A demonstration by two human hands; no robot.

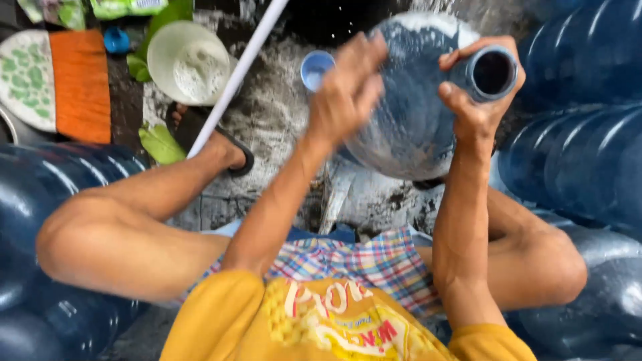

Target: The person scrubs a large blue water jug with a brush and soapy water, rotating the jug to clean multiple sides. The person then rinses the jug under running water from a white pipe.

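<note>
Wet grey concrete floor [267, 113], blue water jug [408, 113] tilted above it, neck gripped by right hand [478, 100], left hand [344, 93] pressed open on its soapy side, white bowl [188, 63] of foam nearby, blue jugs [575, 154] stacked around.

The big blue water jug [408, 113] lay tilted on its side above the wet concrete floor [267, 120], its open neck turned up and to the right; its translucent wall was streaked with white suds and droplets; its rounded body was partly hidden and blurred; a small blue cap [315, 69] sat just beside it on the left.
</note>
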